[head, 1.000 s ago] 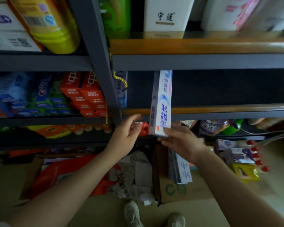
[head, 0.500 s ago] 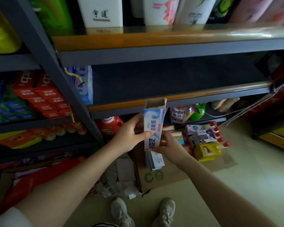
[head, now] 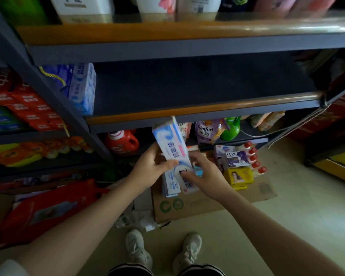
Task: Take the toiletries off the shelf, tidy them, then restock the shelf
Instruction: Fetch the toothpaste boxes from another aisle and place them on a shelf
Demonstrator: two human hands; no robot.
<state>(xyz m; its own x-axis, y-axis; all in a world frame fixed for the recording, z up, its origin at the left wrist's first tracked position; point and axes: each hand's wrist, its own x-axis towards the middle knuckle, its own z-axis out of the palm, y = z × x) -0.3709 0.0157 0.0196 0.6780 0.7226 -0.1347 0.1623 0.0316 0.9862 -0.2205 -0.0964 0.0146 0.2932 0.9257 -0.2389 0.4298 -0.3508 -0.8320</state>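
Below the bare shelf (head: pixel 187 111), left hand (head: pixel 149 172) and right hand (head: pixel 205 176) both grip a toothpaste box (head: pixel 172 146), seemingly to lower it onto the floor stack (head: pixel 170 186).

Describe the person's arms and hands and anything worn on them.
Both forearms are bare. The left hand and right hand wear no gloves, rings or watch that I can see. A white sleeve edge shows on the left upper arm.

Both hands hold a toothpaste box (head: pixel 172 144) tilted below the shelf (head: pixel 203 110): left hand (head: pixel 150 169) gripping its side, right hand (head: pixel 204 176) its lower end.
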